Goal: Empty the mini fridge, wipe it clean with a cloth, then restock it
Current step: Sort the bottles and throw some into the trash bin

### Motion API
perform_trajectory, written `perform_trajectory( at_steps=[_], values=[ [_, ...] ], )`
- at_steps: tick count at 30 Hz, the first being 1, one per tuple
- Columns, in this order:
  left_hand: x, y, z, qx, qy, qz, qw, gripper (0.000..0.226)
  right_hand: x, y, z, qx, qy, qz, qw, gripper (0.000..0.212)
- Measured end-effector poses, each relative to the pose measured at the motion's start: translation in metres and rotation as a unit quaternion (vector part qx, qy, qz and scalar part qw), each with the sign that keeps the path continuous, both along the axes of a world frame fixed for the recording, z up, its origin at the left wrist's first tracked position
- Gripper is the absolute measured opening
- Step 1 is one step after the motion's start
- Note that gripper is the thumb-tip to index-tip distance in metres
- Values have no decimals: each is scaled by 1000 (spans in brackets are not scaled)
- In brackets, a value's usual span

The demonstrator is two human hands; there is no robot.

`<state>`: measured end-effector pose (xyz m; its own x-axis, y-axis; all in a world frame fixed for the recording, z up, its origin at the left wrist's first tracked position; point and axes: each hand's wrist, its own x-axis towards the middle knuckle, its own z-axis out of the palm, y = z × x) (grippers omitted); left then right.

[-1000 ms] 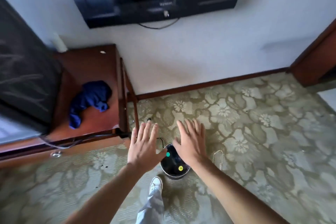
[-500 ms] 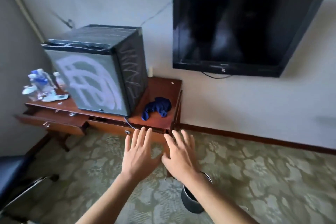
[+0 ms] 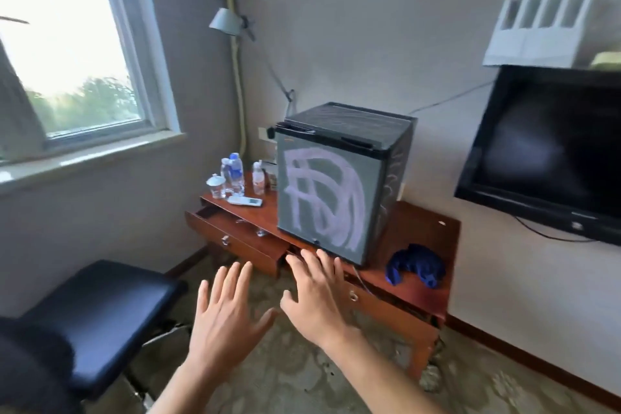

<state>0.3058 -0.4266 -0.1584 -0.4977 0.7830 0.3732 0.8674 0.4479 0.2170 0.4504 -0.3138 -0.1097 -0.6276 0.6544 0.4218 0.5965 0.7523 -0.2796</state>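
Fingers (image 3: 316, 262) on both hands spread, holding nothing; mini fridge (image 3: 332, 185) door closed, so pull its free edge, steadying the top

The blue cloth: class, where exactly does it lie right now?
In the head view, the blue cloth lies crumpled on the wooden desk, to the right of the mini fridge and below the wall-mounted television.

I see the mini fridge (image 3: 331, 191) standing on the surface (image 3: 426, 232), bottles (image 3: 235, 173) to its left. The cloth (image 3: 415, 265) lies to its right, the chair (image 3: 100, 309) at my left.
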Motion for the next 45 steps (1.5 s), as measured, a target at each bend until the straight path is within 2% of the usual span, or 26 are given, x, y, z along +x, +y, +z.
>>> perform_trajectory(
  at_steps=[7, 14, 27, 34, 41, 45],
  values=[
    [-133, -49, -16, -34, -9, 45, 998, 104, -129, -30, -6, -64, -34, 36, 997, 64],
    [-207, -5, -29, -53, -33, 28, 998, 102, -206, 9, -27, -79, -64, 19, 995, 66],
    [-353, 183, -26, -99, -11, 0, 995, 91, -384, 182, -46, -136, -72, 39, 987, 66],
    [-435, 232, -38, -125, -27, 8, 992, 96, -469, 268, -60, -175, -110, 31, 978, 66],
    [-534, 294, -55, -148, -46, -32, 987, 97, -591, 374, -87, -241, -150, -65, 957, 59],
    [-583, 323, -55, -148, -50, -63, 986, 99, -653, 453, -89, -288, -157, -112, 938, 73]
  ],
)
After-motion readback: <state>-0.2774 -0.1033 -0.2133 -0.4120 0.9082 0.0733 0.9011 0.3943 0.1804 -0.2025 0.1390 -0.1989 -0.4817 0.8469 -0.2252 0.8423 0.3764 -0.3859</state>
